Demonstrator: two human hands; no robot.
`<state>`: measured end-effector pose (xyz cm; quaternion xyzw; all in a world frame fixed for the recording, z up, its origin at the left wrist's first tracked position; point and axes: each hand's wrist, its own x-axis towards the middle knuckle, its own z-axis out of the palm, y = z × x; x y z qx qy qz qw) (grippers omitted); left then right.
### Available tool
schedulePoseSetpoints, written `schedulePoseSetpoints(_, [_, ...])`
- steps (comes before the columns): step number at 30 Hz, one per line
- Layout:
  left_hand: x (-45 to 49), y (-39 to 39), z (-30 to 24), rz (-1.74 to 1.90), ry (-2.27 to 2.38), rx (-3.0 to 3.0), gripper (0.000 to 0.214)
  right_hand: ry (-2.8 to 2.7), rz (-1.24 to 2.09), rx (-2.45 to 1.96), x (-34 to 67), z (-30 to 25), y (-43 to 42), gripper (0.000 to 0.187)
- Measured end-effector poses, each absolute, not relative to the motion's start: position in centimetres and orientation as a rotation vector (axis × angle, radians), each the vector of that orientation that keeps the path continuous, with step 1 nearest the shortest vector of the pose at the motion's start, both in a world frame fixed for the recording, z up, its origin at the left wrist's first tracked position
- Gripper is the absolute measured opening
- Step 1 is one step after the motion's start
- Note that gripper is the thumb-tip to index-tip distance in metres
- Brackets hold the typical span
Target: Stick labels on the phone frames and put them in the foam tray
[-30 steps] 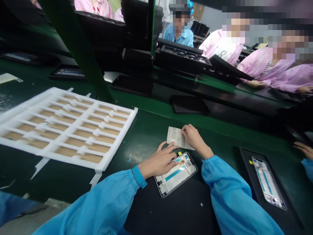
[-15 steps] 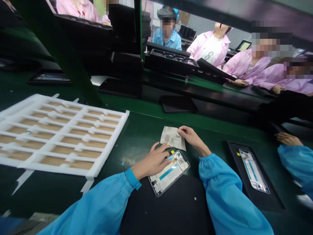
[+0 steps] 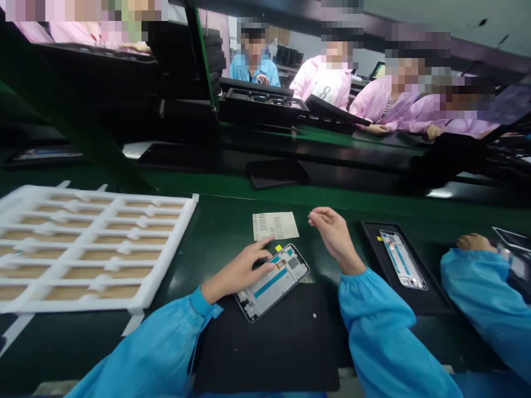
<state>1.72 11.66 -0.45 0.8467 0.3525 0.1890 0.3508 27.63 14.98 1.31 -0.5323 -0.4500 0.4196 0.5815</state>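
Observation:
My left hand (image 3: pixel 238 271) lies with fingers spread on the upper left edge of a phone frame (image 3: pixel 274 283). The frame rests slantwise, partly on a black mat (image 3: pixel 269 342), showing blue strips inside and a yellow tab at its top. Just beyond the fingers lies a beige sticker sheet (image 3: pixel 286 225) with rows of small dark strips; my left index fingertip is at its lower edge. My right hand (image 3: pixel 335 237) is raised to the right of the sheet, thumb and fingertips pinched together. Whatever is in that pinch is too small to name.
A white foam tray (image 3: pixel 139 265) with brown compartments lies at left. At right, a black tray (image 3: pixel 431 301) holds another phone frame (image 3: pixel 402 262), beside a co-worker's hand (image 3: pixel 475 242). Behind are a black tray (image 3: pixel 277 173) and a green post (image 3: pixel 83 127). Several people sit opposite.
My right hand has let go of the sheet's right edge and moved a little away to its right, fingers pinched. The sheet now lies flat. The camera view has shifted.

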Motion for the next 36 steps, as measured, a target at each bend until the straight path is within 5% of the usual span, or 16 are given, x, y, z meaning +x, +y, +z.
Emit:
schedulePoseSetpoints(11, [3.6, 3.5, 3.2, 0.540, 0.862, 2.580, 0.030, -1.708, 0.949, -1.411, 25.4, 5.3, -1.0, 0.014])
schedulePoseSetpoints(18, [4.2, 1.6, 1.6, 0.996, 0.883, 2.452, 0.013, -1.711, 0.839, -1.509, 24.2, 4.0, -2.1, 0.013])
schedulePoseSetpoints(36, [5.0, 1.4, 1.2, 1.014, 1.045, 2.494, 0.011, -1.615, 0.561, -1.229, 25.3, 0.5, -3.4, 0.014])
